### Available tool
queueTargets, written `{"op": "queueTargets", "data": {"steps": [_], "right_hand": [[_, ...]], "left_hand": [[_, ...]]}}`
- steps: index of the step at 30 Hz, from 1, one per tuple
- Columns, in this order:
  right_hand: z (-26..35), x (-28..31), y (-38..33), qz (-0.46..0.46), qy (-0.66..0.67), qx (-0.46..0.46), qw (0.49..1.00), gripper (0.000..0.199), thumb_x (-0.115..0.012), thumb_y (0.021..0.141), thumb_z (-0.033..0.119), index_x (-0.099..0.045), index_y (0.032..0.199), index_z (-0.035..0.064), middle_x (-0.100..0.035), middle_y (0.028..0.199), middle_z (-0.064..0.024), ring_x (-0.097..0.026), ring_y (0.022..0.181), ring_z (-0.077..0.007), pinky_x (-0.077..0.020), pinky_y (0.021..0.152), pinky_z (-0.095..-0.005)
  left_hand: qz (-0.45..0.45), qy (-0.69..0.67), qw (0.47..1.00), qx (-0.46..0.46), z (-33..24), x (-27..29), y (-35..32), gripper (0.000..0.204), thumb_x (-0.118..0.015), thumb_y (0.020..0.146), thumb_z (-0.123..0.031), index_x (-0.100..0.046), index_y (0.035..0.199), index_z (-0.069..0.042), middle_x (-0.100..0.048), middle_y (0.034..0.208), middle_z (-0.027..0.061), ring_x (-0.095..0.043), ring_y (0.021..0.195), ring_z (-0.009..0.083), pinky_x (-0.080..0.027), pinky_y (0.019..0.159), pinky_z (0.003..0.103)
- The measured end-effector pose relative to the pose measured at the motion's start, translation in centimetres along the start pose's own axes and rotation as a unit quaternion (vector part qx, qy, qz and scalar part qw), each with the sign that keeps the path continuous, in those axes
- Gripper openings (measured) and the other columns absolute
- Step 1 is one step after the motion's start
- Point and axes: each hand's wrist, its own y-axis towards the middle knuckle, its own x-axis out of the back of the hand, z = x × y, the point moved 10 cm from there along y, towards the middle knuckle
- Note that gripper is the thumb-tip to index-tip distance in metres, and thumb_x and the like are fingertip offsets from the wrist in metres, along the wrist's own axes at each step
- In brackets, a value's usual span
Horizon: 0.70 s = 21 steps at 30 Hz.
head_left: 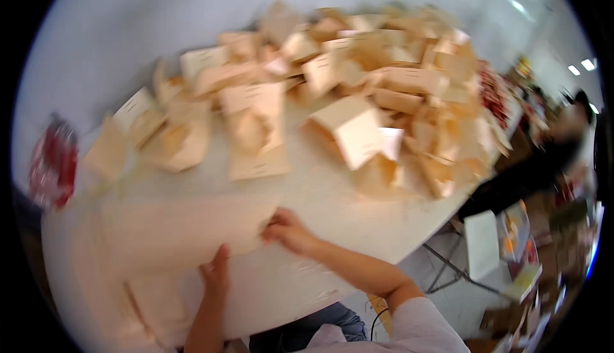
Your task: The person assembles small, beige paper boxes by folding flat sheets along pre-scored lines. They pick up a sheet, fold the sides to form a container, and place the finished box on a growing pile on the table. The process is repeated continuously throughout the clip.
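A long beige card sheet (182, 228) stretches across the near left of the white table, blurred by motion. My left hand (216, 273) is at its near edge, thumb up against the card, the other fingers partly hidden; it appears to grip the edge. At the sheet's right end, my right hand (288, 232) is closed, with fingers curled and pinched at the card's edge. Beyond my hands stands a folded beige card piece (256, 122) with staple-like marks and a brownish insert.
Many similar folded card pieces (396, 84) are heaped along the table's (320, 209) far side, against the wall. A red bundle in clear plastic (54, 164) sits at the far left. More flat card (160, 302) lies near left. At right are a folding chair (481, 244), boxes and a person in dark clothing (531, 174).
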Motion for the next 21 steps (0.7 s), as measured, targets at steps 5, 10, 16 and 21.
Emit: {"op": "queueTargets", "data": {"steps": [5, 10, 16, 21], "right_hand": [[3.0, -1.0, -1.2, -0.023, -0.065, 0.051, 0.996, 0.058, -0.052, 0.071, -0.011, -0.027, 0.120, 0.0071, -0.048, 0.092, -0.0102, -0.053, 0.069, -0.0136, -0.0462, 0.057, -0.0259], [5.5, -2.9, -2.5, -0.080, -0.117, 0.135, 0.981, 0.065, -0.052, 0.074, -0.010, -0.016, 0.124, 0.0102, -0.047, 0.093, -0.0096, -0.053, 0.069, -0.0111, -0.0443, 0.058, -0.0217], [5.1, -2.1, -2.7, -0.037, -0.239, 0.153, 0.958, 0.045, -0.056, 0.074, -0.007, -0.038, 0.113, 0.0051, -0.048, 0.084, -0.0041, -0.049, 0.062, -0.0044, -0.0376, 0.054, -0.0162], [4.9, -1.9, -2.8, -0.068, -0.233, 0.121, 0.962, 0.030, -0.059, 0.075, -0.004, -0.049, 0.102, 0.0028, -0.048, 0.065, 0.0014, -0.047, 0.056, -0.0029, -0.0355, 0.048, -0.0159]], "left_hand": [[0.029, -0.052, 0.998, 0.019, -3.3, -2.1, 1.3, 0.020, -0.054, 0.083, -0.007, -0.050, 0.101, 0.002, -0.056, 0.090, 0.0052, -0.054, 0.085, 0.0117, -0.048, 0.072, 0.027], [0.063, -0.162, 0.981, 0.083, -3.3, -2.6, 0.9, 0.019, -0.051, 0.084, -0.010, -0.048, 0.100, 0.001, -0.056, 0.090, 0.0070, -0.059, 0.080, 0.0140, -0.055, 0.060, 0.030], [0.053, -0.157, 0.983, 0.080, -3.0, -2.9, 1.0, 0.024, -0.051, 0.085, -0.013, -0.046, 0.104, 0.000, -0.056, 0.093, 0.0072, -0.059, 0.081, 0.0149, -0.055, 0.063, 0.031], [0.058, -0.190, 0.976, 0.090, -2.9, -2.9, 0.9, 0.026, -0.052, 0.085, -0.013, -0.045, 0.107, 0.000, -0.056, 0.094, 0.0075, -0.059, 0.082, 0.0159, -0.055, 0.064, 0.032]]}}
